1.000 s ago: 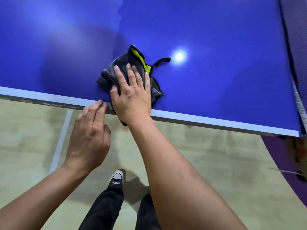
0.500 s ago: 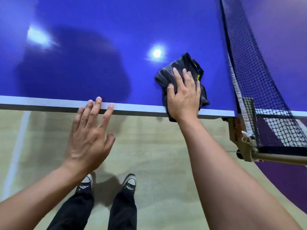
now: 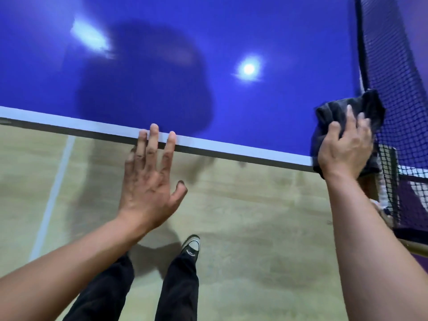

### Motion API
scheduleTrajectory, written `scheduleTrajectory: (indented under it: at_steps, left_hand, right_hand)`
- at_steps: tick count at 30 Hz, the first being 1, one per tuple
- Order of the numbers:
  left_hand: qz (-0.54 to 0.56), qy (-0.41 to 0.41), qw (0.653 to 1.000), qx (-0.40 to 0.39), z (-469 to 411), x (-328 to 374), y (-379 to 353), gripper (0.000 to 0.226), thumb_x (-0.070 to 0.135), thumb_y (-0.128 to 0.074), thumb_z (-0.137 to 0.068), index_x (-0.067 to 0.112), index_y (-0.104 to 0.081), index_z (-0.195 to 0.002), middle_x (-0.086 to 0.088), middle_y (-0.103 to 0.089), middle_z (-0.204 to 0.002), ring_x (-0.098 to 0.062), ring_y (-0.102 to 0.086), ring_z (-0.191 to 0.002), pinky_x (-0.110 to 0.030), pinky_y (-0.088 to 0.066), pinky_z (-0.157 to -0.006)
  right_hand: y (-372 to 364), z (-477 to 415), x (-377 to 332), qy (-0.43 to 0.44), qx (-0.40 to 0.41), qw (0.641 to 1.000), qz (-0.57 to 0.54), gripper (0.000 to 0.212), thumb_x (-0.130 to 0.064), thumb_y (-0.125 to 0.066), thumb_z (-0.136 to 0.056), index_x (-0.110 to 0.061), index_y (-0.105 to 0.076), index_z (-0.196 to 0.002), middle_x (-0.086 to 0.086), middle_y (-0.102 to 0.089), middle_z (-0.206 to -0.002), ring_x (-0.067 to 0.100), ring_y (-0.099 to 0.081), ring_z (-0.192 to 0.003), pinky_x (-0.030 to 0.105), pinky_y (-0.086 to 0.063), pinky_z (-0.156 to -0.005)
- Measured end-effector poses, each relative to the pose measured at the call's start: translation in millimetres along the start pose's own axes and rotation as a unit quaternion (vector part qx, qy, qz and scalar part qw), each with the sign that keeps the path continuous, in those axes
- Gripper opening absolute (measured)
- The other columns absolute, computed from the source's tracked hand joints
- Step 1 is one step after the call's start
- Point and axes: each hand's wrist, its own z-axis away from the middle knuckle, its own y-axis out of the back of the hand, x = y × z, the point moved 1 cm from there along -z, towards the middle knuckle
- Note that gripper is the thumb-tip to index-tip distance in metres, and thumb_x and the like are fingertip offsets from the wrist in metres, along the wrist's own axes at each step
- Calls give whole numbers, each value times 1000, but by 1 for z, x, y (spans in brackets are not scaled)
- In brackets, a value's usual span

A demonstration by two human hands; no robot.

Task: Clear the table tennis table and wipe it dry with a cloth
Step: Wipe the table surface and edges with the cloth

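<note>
From my remote seat I look down on the blue table tennis table [image 3: 208, 42] across its near edge, which carries a white border. The cloth [image 3: 335, 112], dark grey and bunched, sits at the near right corner of the table. Its far folds are pushed up against the black net [image 3: 403, 89] and its lower part hangs over the near edge.

The right hand [image 3: 345, 149] lies on top of the cloth and presses it onto the corner. The forefinger is stretched out forward and the thumb lies alongside it on the fabric. The outer fingers are blurred, so I cannot tell exactly how they lie.

The left hand [image 3: 150, 179] holds nothing. Its fingers are straight and spread, and three fingertips touch the white border at about the middle of the near edge. The thumb sticks out to the side, off the table. The two hands are well apart along that edge.

On the glossy top I see a round light reflection [image 3: 249, 68] towards the right, a smeared one towards the far left, and a broad dark shadow between them that reaches the near edge. The net post [image 3: 391, 172] stands just beyond the right hand, off the table's side. Below the edge is a pale wood-look floor [image 3: 254, 216] with a white line [image 3: 53, 195] running across it. The person's black trousers [image 3: 180, 286] and one dark shoe [image 3: 191, 247] with a white toe cap show between the forearms.
</note>
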Motion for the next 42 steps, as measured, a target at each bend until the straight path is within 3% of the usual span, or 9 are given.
scheduleTrajectory:
  at_steps: [5,10,17,21,29,32,42]
  left_hand:
    - [19,-23,999,15,-4,-15,15,81,44,-49,-83,21,-32,-159,-13,-24,-166,-31,-23,-153,-47,-29,-112]
    - [67,-60,996,25,-6,-46,36,60,33,-49,-85,16,-52,-143,-9,-48,-152,-27,-43,-142,-42,-34,-108]
    - [61,0,996,60,8,-180,49,59,22,-48,-88,10,-48,-146,-9,-44,-155,-29,-39,-144,-46,-29,-117]
    - [72,26,995,71,3,-239,63,57,21,-50,-87,5,-51,-142,-15,-48,-149,-35,-41,-141,-50,-31,-116]
    - [85,64,993,47,-17,-339,94,51,24,-39,-88,5,-60,-131,-16,-58,-134,-38,-55,-124,-45,-38,-102]
    - [94,57,993,34,-32,-350,99,50,25,-39,-88,5,-63,-126,-15,-58,-129,-38,-57,-120,-49,-46,-99]
    - [93,-16,995,44,-131,-348,110,50,32,-44,-90,8,-61,-130,-16,-50,-146,-35,-52,-128,-47,-43,-103]
  right_hand:
    - [-15,28,-50,-27,21,999,0,63,-43,-31,-98,-23,-38,-157,14,-31,-164,26,-21,-154,51,-9,-126]
    - [-40,86,-147,83,-8,996,-18,63,-43,-33,-97,-25,-36,-158,13,-31,-164,26,-22,-154,52,-13,-125]
    - [-91,211,-334,300,-29,951,-72,61,-36,-46,-93,-27,-45,-153,10,-39,-160,26,-32,-150,51,-16,-125]
    - [-104,274,-420,363,-94,923,-85,61,-40,-45,-94,-31,-43,-154,7,-36,-163,21,-26,-153,50,-14,-125]
    - [-108,271,-453,328,-131,934,-46,62,-40,-46,-94,-39,-37,-156,-2,-30,-166,12,-18,-155,46,-10,-127]
    - [-113,264,-469,271,-138,952,-19,63,-45,-40,-95,-40,-31,-158,-2,-24,-168,13,-14,-156,47,-6,-127]
    - [-147,175,-522,202,-118,972,13,64,-47,-34,-97,-38,-26,-160,0,-18,-170,16,-10,-156,51,1,-126]
